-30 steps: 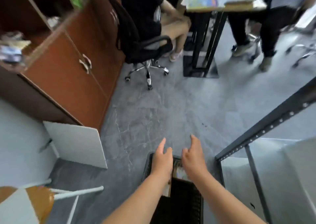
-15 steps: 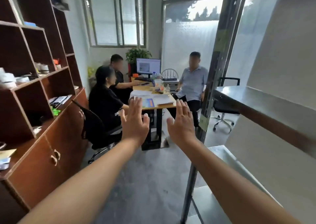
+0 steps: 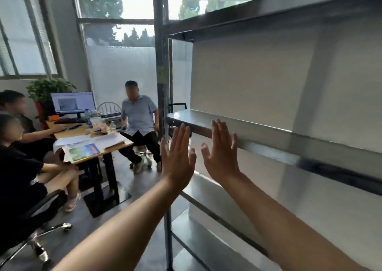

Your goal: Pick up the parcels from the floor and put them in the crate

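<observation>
Shelf edge (image 3: 268, 138) ahead — post (image 3: 163, 68) left

Two flat, raised hands, left hand (image 3: 178, 160) and right hand (image 3: 221, 155), before metal shelving (image 3: 268, 135).

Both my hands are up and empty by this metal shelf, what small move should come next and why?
Probably tilt your head and lower both hands toward the floor. The left hand and right hand are raised, flat and empty before the metal shelf, and no parcel or crate shows in this view, so they need finding first.
</observation>
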### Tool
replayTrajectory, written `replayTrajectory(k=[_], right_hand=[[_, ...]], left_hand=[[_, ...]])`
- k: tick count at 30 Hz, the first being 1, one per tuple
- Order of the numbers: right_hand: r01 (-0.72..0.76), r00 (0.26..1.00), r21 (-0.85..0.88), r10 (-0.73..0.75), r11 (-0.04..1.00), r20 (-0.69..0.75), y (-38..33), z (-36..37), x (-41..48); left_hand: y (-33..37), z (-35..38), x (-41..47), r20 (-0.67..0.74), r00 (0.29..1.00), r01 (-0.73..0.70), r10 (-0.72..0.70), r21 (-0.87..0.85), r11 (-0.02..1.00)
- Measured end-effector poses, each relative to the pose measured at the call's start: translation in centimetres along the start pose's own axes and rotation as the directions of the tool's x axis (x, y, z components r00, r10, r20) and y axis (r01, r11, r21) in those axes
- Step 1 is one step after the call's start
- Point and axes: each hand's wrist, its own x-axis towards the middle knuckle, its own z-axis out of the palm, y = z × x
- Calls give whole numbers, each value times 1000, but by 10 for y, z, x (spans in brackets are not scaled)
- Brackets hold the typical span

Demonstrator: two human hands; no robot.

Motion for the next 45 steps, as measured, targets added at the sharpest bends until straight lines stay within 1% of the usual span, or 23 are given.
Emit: replayTrajectory(k=[4,6,8,12,14,16,18,20,24,27,30,34,36,37,40,42,44,45], right_hand=[[-102,994,-116,97,988,-55,51,-63,-32],[-171,984,-183,157,968,-87,73,-93,-52],[-245,968,-234,222,941,-122,92,-128,-76],[-332,942,-379,278,864,-191,134,-210,-142],[-369,929,-415,311,832,-201,152,-253,-179],[-447,894,-441,386,778,-226,170,-301,-231],[-535,844,-477,457,697,-279,189,-349,-294],[-623,779,-489,541,611,-317,202,-394,-361],[-742,645,-529,651,411,-400,214,-475,-495],[-835,503,-493,701,244,-506,212,-531,-583],[-894,347,-447,702,46,-622,206,-573,-653],[-915,185,-379,697,-135,-693,199,-608,-718],[-907,124,-365,696,-210,-707,197,-618,-742],[-896,107,-373,698,-242,-708,196,-623,-753],[-846,84,-423,704,-324,-706,197,-649,-779],[-815,53,-426,682,-392,-729,204,-669,-789],[-808,-12,-370,642,-458,-767,216,-687,-793],[-808,-47,-337,623,-484,-781,224,-692,-794]], left_hand=[[72,0,-8,-6,995,-103,103,-113,988],[108,-1,-19,3,990,-138,141,-187,973],[147,-1,-33,24,976,-207,217,-225,952],[238,-2,-68,41,915,-375,401,-279,884],[283,-2,-94,45,892,-408,449,-344,846],[337,-3,-137,79,855,-440,513,-414,797],[394,-3,-189,106,782,-517,614,-441,734],[452,-7,-238,108,711,-564,695,-502,656],[564,-27,-328,83,634,-557,769,-641,528],[627,-50,-394,37,539,-567,842,-723,395],[674,-70,-452,-24,405,-593,914,-768,243],[725,-80,-509,-78,269,-565,960,-820,92],[747,-78,-528,-104,209,-544,972,-839,27],[758,-74,-536,-126,179,-540,976,-842,-9],[799,-60,-546,-200,99,-511,975,-851,-122],[832,-49,-546,-220,88,-479,972,-864,-152],[864,-39,-546,-218,92,-447,972,-881,-155],[878,-34,-547,-223,82,-434,971,-885,-167]])
